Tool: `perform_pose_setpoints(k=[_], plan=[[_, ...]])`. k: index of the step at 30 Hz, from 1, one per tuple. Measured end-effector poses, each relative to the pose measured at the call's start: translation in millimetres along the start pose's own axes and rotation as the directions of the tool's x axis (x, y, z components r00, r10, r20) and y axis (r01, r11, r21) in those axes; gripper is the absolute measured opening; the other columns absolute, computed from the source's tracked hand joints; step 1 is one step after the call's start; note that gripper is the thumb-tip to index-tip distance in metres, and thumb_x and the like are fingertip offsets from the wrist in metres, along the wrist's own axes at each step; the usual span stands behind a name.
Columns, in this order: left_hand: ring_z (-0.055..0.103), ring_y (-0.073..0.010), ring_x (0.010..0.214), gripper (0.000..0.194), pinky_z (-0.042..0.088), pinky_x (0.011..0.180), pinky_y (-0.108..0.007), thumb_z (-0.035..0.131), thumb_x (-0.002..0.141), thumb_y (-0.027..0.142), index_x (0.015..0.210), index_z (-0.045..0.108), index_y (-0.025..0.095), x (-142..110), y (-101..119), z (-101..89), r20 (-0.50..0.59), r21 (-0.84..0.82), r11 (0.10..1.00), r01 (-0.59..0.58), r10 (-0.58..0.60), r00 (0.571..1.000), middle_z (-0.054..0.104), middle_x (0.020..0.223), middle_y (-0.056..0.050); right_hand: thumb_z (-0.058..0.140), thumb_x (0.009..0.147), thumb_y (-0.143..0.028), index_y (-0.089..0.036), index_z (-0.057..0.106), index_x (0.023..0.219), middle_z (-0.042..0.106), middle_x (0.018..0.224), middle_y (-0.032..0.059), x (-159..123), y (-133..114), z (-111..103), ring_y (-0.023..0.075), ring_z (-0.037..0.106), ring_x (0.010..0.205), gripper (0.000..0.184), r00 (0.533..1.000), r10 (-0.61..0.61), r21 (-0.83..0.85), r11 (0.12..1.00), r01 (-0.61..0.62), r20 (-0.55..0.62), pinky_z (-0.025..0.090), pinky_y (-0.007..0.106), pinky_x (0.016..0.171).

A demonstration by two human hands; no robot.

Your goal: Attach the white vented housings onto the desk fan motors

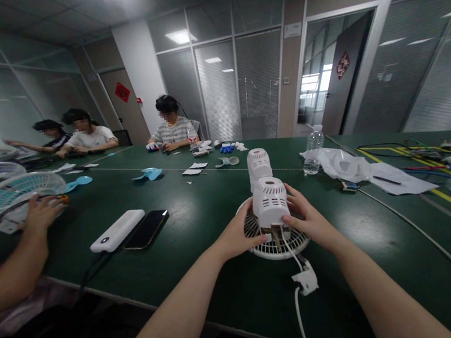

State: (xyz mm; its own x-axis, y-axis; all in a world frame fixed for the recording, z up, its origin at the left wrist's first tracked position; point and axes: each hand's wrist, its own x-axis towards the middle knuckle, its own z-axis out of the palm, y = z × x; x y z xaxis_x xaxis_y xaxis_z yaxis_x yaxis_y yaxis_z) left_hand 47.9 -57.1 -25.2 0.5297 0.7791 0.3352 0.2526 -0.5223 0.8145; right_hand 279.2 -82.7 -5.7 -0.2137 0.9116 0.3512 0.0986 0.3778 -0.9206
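Observation:
A white fan motor housing (269, 202) stands on a round white fan grille (278, 243) that lies flat on the green table (214, 205). My left hand (236, 237) grips the housing and grille from the left, fingers curled around them. My right hand (308, 220) holds them from the right, thumb against the housing's base. A white cord with an inline switch (306, 282) runs from the fan toward me. A second white housing (258, 162) stands just behind.
A white power bank (117, 230) and a black phone (146, 229) lie to the left. A water bottle (313, 150), white plastic bags (348, 164) and coloured cables (420, 152) are at the right. A neighbour's hand (42, 212) rests on another fan grille (15, 191). Other people sit across the table.

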Motion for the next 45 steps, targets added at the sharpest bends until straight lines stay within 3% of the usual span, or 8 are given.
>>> perform_pose_setpoints(k=[5,11,17,26,33,40,45], plan=[[0.037,-0.0335,0.133,0.099,0.030,0.110,-0.053,0.080,0.062,0.040,0.143,0.026,0.023,-1.3,2.3,-0.4,-0.024,0.000,1.000,0.019,-0.019,1.000,0.038,0.144,-0.014,0.073,0.073,-0.033,-0.031,0.028,0.144,0.050,0.139,0.0110,-1.5,0.7,-4.0,0.0289,0.051,0.124,0.083,1.000,-0.014,-0.016,1.000,0.014,0.002,0.038,0.055,0.103],[0.038,-0.0335,0.132,0.100,0.030,0.110,-0.054,0.080,0.062,0.037,0.143,0.024,0.023,-1.6,1.4,-1.9,-0.019,0.006,1.000,0.014,-0.013,1.000,0.040,0.143,-0.014,0.077,0.068,-0.031,-0.030,0.028,0.143,0.048,0.139,0.0105,-2.7,2.8,-8.2,0.0285,0.047,0.127,0.090,1.000,-0.006,-0.087,0.996,0.007,0.008,0.032,0.056,0.106],[0.036,-0.0318,0.134,0.102,0.028,0.112,-0.050,0.080,0.062,0.039,0.144,0.022,0.022,-1.0,-5.7,-1.5,0.000,-0.007,0.999,-0.044,0.044,0.999,0.036,0.146,-0.014,0.078,0.067,-0.032,-0.029,0.035,0.141,0.048,0.140,0.0098,-1.5,1.9,-10.1,0.0290,0.046,0.128,0.085,0.999,-0.023,-0.077,0.997,0.025,0.027,0.031,0.057,0.106],[0.035,-0.0327,0.135,0.097,0.027,0.112,-0.055,0.078,0.066,0.040,0.143,0.022,0.022,2.4,-17.6,1.5,0.001,-0.102,0.995,-0.008,0.008,1.000,0.036,0.146,-0.016,0.079,0.064,-0.031,-0.029,0.041,0.137,0.045,0.143,0.0080,-2.7,-4.0,-6.0,0.0295,0.047,0.127,0.083,0.998,-0.063,-0.172,0.983,0.063,0.003,0.030,0.056,0.107],[0.036,-0.0313,0.134,0.096,0.029,0.111,-0.053,0.077,0.068,0.039,0.145,0.021,0.024,1.9,-9.9,2.2,-0.013,-0.052,0.999,0.006,-0.007,1.000,0.036,0.146,-0.014,0.077,0.068,-0.030,-0.030,0.033,0.142,0.040,0.147,0.0078,-3.4,-0.7,-12.4,0.0276,0.039,0.134,0.086,0.996,-0.041,-0.192,0.980,0.054,0.073,0.027,0.055,0.110],[0.036,-0.0318,0.134,0.090,0.028,0.112,-0.052,0.073,0.071,0.034,0.145,0.023,0.023,3.0,-4.3,2.4,-0.018,0.000,1.000,0.019,-0.019,1.000,0.037,0.146,-0.012,0.073,0.072,-0.033,-0.032,0.019,0.147,0.048,0.141,0.0078,-3.4,5.4,-15.8,0.0285,0.041,0.132,0.093,0.993,0.063,-0.231,0.972,-0.038,0.104,0.027,0.060,0.107],[0.034,-0.0301,0.136,0.089,0.025,0.115,-0.049,0.072,0.072,0.032,0.145,0.023,0.022,3.8,-5.9,4.1,-0.024,0.008,1.000,-0.022,0.023,0.999,0.035,0.148,-0.011,0.073,0.073,-0.025,-0.033,0.013,0.148,0.045,0.143,0.0067,-3.1,7.5,-18.4,0.0254,0.040,0.133,0.097,0.988,0.042,-0.285,0.959,0.002,0.149,0.027,0.052,0.111]])
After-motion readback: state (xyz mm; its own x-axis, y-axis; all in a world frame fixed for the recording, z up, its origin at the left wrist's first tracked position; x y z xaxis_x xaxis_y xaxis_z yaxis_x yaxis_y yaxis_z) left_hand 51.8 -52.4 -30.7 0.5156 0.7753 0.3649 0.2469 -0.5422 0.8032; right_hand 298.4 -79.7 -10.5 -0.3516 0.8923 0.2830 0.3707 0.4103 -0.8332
